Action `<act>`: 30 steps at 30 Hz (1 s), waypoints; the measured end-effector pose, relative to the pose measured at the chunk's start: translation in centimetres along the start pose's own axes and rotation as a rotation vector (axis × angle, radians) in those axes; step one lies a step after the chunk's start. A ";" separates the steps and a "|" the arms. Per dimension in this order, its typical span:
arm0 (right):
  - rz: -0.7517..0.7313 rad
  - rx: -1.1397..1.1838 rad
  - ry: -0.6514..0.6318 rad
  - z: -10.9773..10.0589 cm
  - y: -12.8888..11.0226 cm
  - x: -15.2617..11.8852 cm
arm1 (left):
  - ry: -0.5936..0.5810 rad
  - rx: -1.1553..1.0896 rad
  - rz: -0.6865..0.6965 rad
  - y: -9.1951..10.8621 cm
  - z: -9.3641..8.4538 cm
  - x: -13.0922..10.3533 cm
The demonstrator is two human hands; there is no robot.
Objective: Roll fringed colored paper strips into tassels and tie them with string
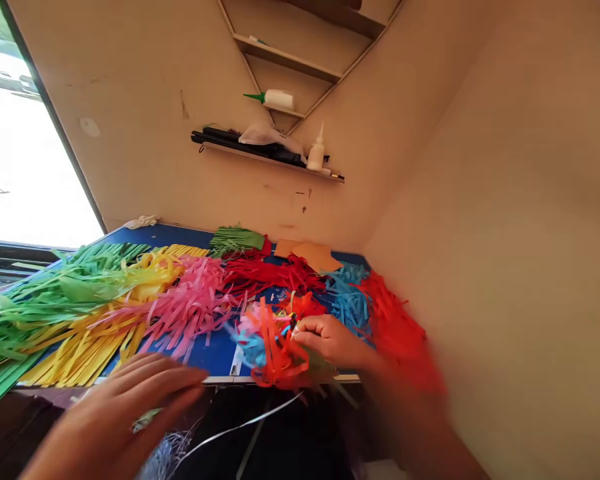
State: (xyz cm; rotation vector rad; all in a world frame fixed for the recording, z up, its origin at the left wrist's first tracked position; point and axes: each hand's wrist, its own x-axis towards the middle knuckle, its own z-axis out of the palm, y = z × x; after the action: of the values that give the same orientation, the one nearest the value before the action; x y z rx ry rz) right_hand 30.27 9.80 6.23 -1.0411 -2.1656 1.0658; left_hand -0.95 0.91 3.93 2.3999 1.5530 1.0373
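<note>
My right hand (325, 340) pinches a multicoloured bundle of paper strips (280, 353), mostly red with some blue and pink, at the table's front edge. The bundle spreads to the left of my fingertips. My left hand (140, 400), smeared by motion, hovers in front of the table edge with its fingers stretched out, apart from the bundle. A thin white ribbon (250, 421) curves below the bundle towards a pale shredded tangle (167, 453) under my left hand.
The blue table (180, 235) bears green strips (75, 287), yellow strips (85, 347), pink strips (195, 300), dark red strips (280, 270), blue strips (353, 297) and bright red strips (395, 320). Glue bottles (316, 155) stand on wall shelves. A wall (510, 233) closes the right side.
</note>
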 end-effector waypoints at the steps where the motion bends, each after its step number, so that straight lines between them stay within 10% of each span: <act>1: -0.007 -0.001 0.001 0.3 -0.6 -0.3 | -0.039 -0.032 0.106 1.7 1.4 1.8; 6: -0.074 0.026 -0.040 0.9 -1.9 -2.3 | 0.025 -0.074 0.245 6.0 10.7 6.6; 12: -0.082 0.080 0.120 0.4 -0.7 -4.7 | 0.266 0.142 -0.024 0.2 18.3 -0.4; 15: -0.070 0.036 0.194 0.1 0.5 -5.3 | 0.056 0.219 0.027 -1.8 17.8 -4.0; 18: -0.074 -0.043 0.150 -0.2 1.0 -5.9 | -0.132 0.108 0.055 -2.2 13.5 -3.7; 21: -0.125 -0.059 0.032 -0.3 0.6 -6.4 | 0.026 -0.020 0.036 -0.7 7.5 1.6; 24: -0.216 -0.059 -0.076 -0.2 -0.1 -7.0 | -0.433 -0.469 0.386 1.9 3.6 8.6; 26: -0.272 -0.063 -0.121 -0.1 -0.6 -7.6 | -0.792 -0.839 0.571 4.0 3.5 11.7; 30: -0.279 -0.057 -0.108 -0.2 -0.7 -9.1 | -0.669 -0.894 0.432 7.7 8.7 11.4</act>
State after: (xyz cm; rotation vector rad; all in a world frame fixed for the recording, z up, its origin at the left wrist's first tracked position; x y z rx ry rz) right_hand 35.44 2.23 6.00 -0.6919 -2.3553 0.9529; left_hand 12.89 9.13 6.15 2.0656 0.2507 0.6340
